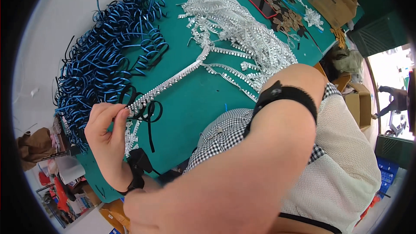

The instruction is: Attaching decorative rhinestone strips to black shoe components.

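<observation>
Cannot tell finger state on right hand (147, 214), apparently blurred at lower edge. Pinches silver strip (169, 83) by its lower end, left of centre, with left hand (106, 133), thumb and fingertips together. Could lose that end through slackened pinch. Could snag black ribbon (151, 138) dangling beside it, catch blue curls (99, 60) upper left, or, by overpulling, knot silver fringe (242, 21) upper centre.

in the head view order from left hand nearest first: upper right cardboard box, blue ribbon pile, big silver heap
1. Blue ribbon pile, beside the left hand
2. Big silver heap, top centre
3. Cardboard box, upper right
</observation>
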Available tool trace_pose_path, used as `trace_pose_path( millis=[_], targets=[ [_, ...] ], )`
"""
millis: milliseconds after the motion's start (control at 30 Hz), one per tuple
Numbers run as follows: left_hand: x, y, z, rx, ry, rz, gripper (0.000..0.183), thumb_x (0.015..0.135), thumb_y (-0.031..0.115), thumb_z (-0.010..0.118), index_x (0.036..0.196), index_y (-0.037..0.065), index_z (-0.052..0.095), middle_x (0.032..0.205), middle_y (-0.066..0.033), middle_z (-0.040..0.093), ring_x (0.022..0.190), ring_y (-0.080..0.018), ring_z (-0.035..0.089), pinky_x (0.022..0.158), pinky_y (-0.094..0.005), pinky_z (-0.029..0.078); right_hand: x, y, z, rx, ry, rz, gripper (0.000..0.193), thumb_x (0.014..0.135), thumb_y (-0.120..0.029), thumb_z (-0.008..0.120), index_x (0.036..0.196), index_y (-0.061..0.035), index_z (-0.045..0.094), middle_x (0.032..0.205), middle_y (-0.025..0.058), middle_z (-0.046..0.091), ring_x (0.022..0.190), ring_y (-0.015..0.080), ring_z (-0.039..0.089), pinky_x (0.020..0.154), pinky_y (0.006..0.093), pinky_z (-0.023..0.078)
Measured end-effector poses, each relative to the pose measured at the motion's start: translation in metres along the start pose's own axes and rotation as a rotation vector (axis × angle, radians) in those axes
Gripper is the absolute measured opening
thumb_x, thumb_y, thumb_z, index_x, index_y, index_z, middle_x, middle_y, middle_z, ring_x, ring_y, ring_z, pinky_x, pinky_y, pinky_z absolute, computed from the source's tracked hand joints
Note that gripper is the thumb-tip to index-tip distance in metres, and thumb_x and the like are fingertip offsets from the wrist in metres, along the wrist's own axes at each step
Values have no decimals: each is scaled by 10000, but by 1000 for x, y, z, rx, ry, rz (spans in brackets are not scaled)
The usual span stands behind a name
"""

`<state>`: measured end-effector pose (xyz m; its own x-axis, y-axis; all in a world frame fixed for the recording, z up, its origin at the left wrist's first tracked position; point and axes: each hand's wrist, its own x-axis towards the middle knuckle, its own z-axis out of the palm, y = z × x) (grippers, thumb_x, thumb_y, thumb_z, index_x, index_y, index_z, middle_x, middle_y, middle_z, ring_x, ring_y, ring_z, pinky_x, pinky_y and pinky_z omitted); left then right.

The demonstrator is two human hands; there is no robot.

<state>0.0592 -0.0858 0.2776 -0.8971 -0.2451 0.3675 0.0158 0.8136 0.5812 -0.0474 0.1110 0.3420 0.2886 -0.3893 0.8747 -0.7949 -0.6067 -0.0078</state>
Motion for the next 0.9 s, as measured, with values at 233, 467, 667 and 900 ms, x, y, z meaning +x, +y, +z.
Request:
trace_pose_path(
  millis=[233,467,667,900],
  targets=[
    [6,9,21,2,27,-30,60,747,-27,612,804,-13,599,725,-74,562,645,-158,513,563,-249,397,-24,-19,-22,40,-35,104,170,730,-162,525,691,4,537,714,69,472,546,177,459,467,323,397],
    [-7,29,16,57,61,43,112,730,-24,619,841,-5,619,722,-78,567,652,-185,515,570,-269,404,-26,-37,-27,76,-149,189,224,746,-191,522,788,17,594,812,75,540,563,133,462,476,259,371],
    [6,34,23,-25,-57,38,181,715,-41,642,894,-23,622,752,-84,555,648,-143,528,577,-226,409,-3,-26,10,444,-866,448,333,625,-143,540,812,129,580,833,227,587,743,194,574,512,236,471],
    [-13,24,26,-9,-78,-112,133,727,-46,621,859,-24,626,742,-65,558,648,-123,514,580,-216,399,24,-71,21,317,-865,286,161,600,-161,591,639,-6,568,585,64,486,514,167,500,399,251,381]
  ],
)
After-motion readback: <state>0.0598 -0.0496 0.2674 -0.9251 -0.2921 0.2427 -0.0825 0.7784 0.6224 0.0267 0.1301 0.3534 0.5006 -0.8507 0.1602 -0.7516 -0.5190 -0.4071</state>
